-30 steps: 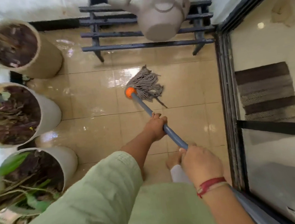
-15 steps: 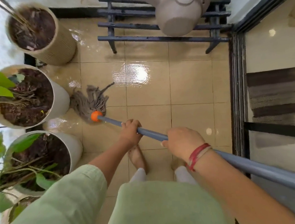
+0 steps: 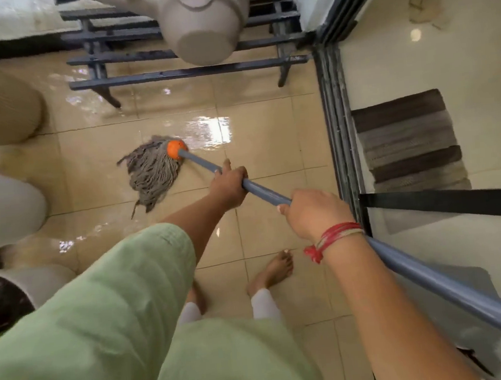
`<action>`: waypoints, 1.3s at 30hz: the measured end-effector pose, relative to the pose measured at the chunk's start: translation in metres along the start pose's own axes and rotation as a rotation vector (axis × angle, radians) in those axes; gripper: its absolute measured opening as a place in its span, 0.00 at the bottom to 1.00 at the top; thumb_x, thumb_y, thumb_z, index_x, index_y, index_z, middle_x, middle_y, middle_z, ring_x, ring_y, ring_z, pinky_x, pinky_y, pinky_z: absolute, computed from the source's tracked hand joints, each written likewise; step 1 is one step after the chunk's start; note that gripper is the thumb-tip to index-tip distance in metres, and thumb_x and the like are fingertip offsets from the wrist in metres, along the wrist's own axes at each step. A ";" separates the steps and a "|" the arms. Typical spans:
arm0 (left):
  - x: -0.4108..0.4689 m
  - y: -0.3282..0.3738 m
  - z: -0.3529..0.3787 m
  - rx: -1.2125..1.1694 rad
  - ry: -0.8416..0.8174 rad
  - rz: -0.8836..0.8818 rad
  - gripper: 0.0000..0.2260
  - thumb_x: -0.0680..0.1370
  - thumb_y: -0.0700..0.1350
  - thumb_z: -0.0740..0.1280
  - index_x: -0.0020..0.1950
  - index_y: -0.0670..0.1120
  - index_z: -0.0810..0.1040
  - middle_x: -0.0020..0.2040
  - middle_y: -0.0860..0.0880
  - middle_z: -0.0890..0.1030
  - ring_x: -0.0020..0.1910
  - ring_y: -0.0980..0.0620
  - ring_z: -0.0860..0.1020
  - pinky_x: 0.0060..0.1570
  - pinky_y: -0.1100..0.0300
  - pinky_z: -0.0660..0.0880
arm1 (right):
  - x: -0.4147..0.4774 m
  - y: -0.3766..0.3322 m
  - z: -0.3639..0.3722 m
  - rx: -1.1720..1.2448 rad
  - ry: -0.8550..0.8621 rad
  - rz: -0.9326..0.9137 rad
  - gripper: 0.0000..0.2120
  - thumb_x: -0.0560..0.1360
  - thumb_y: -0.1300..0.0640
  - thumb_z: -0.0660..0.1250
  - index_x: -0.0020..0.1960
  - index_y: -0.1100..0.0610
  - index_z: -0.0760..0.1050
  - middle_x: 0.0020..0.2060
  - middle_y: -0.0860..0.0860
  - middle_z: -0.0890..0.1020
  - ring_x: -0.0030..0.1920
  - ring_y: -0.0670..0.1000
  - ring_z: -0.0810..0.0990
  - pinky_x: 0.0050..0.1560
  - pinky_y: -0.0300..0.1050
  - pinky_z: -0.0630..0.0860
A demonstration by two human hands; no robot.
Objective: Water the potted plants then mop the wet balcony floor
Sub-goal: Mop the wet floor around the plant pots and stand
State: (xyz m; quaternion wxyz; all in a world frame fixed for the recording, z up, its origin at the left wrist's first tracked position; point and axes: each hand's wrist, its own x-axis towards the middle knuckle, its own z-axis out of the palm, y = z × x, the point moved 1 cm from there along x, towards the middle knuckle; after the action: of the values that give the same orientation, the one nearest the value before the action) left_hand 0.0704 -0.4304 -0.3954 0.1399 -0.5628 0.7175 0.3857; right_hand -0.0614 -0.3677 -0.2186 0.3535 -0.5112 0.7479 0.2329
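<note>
Glossy beige tiled balcony floor (image 3: 268,133) fills the view, wet and shining with patches of water near its middle and along its left edge. On the middle of that floor lies the grey string mop head (image 3: 151,175), its strands spread flat toward the lower left, joined by an orange plastic collar (image 3: 175,149) to a long blue-grey mop handle (image 3: 433,283) that runs down to the lower right corner of the view. The left hand (image 3: 229,187) is wrapped around the handle close to the mop head, and the right hand (image 3: 316,214), with a red thread band (image 3: 332,237) at its wrist, is clenched on the handle further up. Light green sleeves (image 3: 102,309) and two bare feet (image 3: 273,271) show below. Along the floor's left edge stand a ribbed tan pot (image 3: 3,111) and two white pots (image 3: 11,210). At the far edge a dark metal slatted stand (image 3: 130,79) carries a beige plastic watering can (image 3: 201,24). Beyond the dark sliding door track (image 3: 338,121) on the right lies a striped brown and grey doormat (image 3: 408,142).
</note>
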 end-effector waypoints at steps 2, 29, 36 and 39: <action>0.013 0.039 0.012 0.023 -0.032 0.079 0.12 0.78 0.43 0.63 0.62 0.44 0.72 0.69 0.34 0.63 0.69 0.33 0.63 0.66 0.44 0.65 | -0.004 0.038 0.001 0.083 -0.004 0.062 0.18 0.80 0.44 0.54 0.58 0.56 0.72 0.43 0.54 0.75 0.43 0.55 0.72 0.42 0.46 0.68; -0.109 -0.081 0.001 0.158 -0.281 0.204 0.15 0.78 0.48 0.65 0.62 0.44 0.73 0.66 0.39 0.68 0.71 0.34 0.59 0.63 0.40 0.69 | -0.114 -0.102 0.095 0.126 -0.040 0.191 0.22 0.81 0.45 0.49 0.67 0.56 0.67 0.54 0.55 0.80 0.55 0.56 0.78 0.48 0.46 0.72; -0.137 -0.214 -0.015 -0.095 0.006 -0.019 0.10 0.76 0.47 0.67 0.53 0.42 0.77 0.54 0.40 0.75 0.58 0.40 0.70 0.60 0.53 0.64 | -0.102 -0.209 0.093 -0.105 -0.052 -0.121 0.15 0.81 0.49 0.53 0.62 0.56 0.71 0.55 0.53 0.80 0.56 0.55 0.79 0.50 0.46 0.74; -0.156 -0.246 -0.005 -0.226 0.163 -0.090 0.11 0.75 0.49 0.70 0.46 0.41 0.77 0.49 0.39 0.76 0.52 0.39 0.72 0.53 0.52 0.68 | -0.101 -0.231 0.091 -0.137 -0.149 -0.163 0.15 0.82 0.53 0.54 0.62 0.57 0.73 0.57 0.54 0.79 0.58 0.55 0.78 0.51 0.45 0.74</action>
State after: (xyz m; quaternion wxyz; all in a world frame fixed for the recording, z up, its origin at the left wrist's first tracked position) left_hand 0.3484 -0.3417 -0.3904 0.0341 -0.6359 0.6527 0.4104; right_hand 0.2030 -0.3283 -0.1966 0.3901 -0.5745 0.6581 0.2911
